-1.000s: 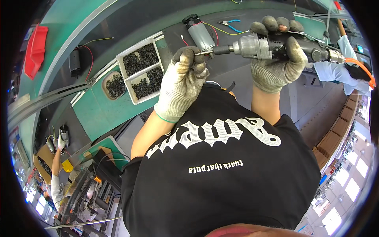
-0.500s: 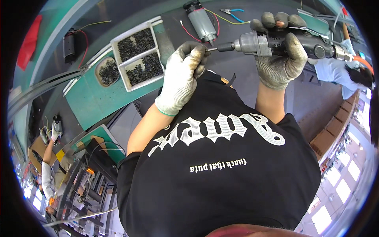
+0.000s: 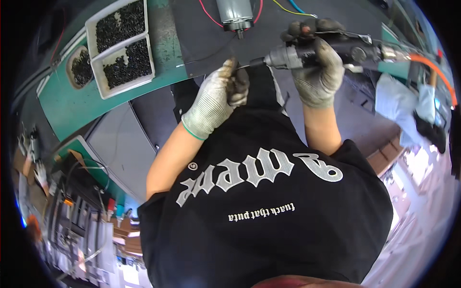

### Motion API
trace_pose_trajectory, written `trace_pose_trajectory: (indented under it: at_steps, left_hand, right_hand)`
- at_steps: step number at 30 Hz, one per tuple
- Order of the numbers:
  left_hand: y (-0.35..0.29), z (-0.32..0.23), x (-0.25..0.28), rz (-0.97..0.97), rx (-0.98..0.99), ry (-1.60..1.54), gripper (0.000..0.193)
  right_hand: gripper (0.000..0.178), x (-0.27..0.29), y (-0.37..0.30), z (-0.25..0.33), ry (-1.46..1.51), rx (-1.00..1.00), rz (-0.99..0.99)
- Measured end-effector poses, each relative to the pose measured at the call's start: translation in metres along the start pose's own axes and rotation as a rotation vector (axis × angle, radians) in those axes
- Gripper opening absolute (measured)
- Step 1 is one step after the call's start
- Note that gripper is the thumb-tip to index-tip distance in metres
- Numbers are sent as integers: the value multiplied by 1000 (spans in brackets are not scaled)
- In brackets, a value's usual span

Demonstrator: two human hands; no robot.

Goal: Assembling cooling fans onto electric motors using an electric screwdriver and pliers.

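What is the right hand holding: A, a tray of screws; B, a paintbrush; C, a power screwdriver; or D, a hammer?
C: the gloved right hand is wrapped around a dark power screwdriver whose tip points toward the left hand.

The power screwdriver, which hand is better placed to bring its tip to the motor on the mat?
Probably the right hand: it grips the power screwdriver, whose tip points left just below the motor. The left hand pinches something at the tip.
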State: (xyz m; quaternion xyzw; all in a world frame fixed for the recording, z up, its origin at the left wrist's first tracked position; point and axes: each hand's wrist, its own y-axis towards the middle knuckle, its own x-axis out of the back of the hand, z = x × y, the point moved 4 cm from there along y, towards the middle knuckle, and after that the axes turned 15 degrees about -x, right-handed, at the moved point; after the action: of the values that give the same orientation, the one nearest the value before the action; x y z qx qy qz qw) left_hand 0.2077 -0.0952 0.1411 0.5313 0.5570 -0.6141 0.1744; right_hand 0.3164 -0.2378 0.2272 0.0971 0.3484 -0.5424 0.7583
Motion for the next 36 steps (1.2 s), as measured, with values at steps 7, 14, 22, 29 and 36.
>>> trace_pose_trajectory:
  at_steps: [7, 14, 22, 29, 36]
  left_hand:
    - [60, 27, 39, -268, -342, -4, 57]
    - [123, 23, 79, 12, -466, 99, 43]
    - [130, 24, 100, 192, -360, -277, 26]
    - [112, 21, 61, -474, -980, 1142, 30]
    - [115, 13, 68, -307, -744, 677, 24]
  right_hand:
    - [42, 59, 39, 1, -130, 142, 381]
    - [44, 92, 40, -2, -355, 249, -93]
    - [51, 105, 25, -29, -288, 308, 158]
    - [37, 107, 37, -27, -319, 385, 88]
    - [35, 78, 55, -34, -55, 312, 40]
